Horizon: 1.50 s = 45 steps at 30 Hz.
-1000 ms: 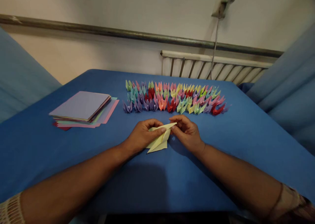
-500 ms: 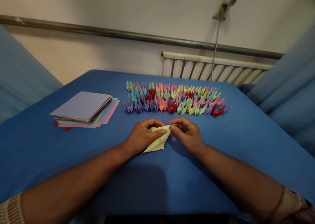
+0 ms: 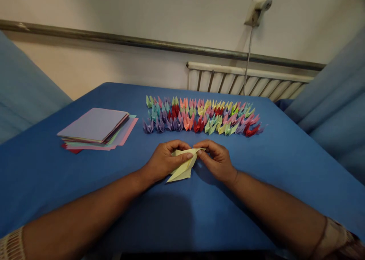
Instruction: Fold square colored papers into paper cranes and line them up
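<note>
A pale yellow sheet of origami paper [image 3: 184, 168], partly folded, is held just above the blue table between both hands. My left hand [image 3: 168, 159] grips its left part, thumb on top and fingers behind. At the paper's upper right corner, my right hand [image 3: 217, 160] pinches the edge between thumb and fingers. A loose pointed flap hangs down toward me below the left thumb. The fingers behind the paper are partly hidden. Beyond the hands stand several rows of small folded paper cranes [image 3: 199, 117] in many colours.
To the left lies a stack of coloured paper squares [image 3: 94, 125], lilac on top. A blue cloth [image 3: 114, 229] covers the table. Behind it are a radiator [image 3: 228, 77], a metal pipe [image 3: 128, 41] and a wall socket [image 3: 256, 12] with a cord. Blue curtains [image 3: 336, 111] hang at both sides.
The view has shifted slightly. My right fingers have moved a little along the paper's upper right edge, and the lower flap hangs slightly more open. Both hands still hold the paper.
</note>
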### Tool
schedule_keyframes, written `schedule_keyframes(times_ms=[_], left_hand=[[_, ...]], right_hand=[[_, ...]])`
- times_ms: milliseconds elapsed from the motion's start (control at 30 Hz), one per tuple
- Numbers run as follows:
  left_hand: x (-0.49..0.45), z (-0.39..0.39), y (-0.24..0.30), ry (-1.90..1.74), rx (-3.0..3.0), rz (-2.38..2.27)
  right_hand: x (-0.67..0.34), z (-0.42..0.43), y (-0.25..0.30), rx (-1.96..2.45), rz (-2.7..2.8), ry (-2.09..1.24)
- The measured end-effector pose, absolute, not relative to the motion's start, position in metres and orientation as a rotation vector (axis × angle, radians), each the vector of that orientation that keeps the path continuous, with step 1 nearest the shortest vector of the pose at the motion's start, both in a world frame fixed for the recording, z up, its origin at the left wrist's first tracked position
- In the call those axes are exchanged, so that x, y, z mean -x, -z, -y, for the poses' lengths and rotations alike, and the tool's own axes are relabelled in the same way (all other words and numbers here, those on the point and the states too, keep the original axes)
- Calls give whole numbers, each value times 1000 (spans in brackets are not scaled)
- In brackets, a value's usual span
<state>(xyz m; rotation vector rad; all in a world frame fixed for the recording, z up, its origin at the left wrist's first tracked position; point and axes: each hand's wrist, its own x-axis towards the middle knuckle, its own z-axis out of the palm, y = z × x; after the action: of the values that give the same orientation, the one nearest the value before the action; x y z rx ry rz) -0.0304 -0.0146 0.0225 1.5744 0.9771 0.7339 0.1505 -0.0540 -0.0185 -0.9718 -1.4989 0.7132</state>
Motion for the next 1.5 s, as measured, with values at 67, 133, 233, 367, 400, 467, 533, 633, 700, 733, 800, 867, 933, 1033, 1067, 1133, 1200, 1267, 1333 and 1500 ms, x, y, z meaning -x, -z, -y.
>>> schedule_keyframes(times_ms=[67,133,233,367,400,467,533,633,700,733,800,867,933,1033,1067,1133,1200,1267,1333,1500], left_hand=[[31,13,-22,-735,-1602,-971],[32,12,-21,-732,-1612,-953],[32,12,-22,-706,-1612,-943],[32,13,-25,-690,-1589,-966],[32,13,-25,-691,-1578,-965],[31,14,-25,-694,-1556,-959],[31,15,-25,-699,-1544,-960],[31,15,-25,-691,-1554,-971],[32,14,-24,-691,-1564,-988],[32,14,-24,-691,-1568,-999],[32,14,-24,-693,-1573,-1016],[32,14,-25,-686,-1588,-1016],[32,14,-25,-668,-1615,-1006],[31,14,-24,-651,-1649,-976],[31,14,-24,-660,-1656,-967],[31,15,-24,-688,-1679,-963],[31,16,-25,-703,-1715,-980],[31,16,-26,-696,-1738,-1001],[31,16,-26,-674,-1716,-998],[31,14,-25,-632,-1619,-982]], right_hand=[[-150,54,19,976,1483,-728],[-149,53,20,972,1446,-785],[-148,52,20,940,1355,-916],[-146,52,18,874,1275,-986],[-145,52,17,861,1265,-988],[-143,53,15,842,1242,-999],[-142,53,14,831,1215,-1021],[-143,54,12,833,1205,-1049],[-145,55,12,838,1240,-1058],[-146,56,11,838,1265,-1062],[-147,56,12,838,1302,-1066],[-147,56,14,856,1312,-1058],[-147,55,16,884,1311,-1046],[-146,53,18,912,1306,-1038],[-146,53,18,921,1301,-1037],[-146,53,17,937,1290,-1035],[-146,53,16,948,1290,-1051],[-146,54,16,945,1306,-1085],[-145,54,16,939,1315,-1114],[-144,50,17,959,1234,-1154]])
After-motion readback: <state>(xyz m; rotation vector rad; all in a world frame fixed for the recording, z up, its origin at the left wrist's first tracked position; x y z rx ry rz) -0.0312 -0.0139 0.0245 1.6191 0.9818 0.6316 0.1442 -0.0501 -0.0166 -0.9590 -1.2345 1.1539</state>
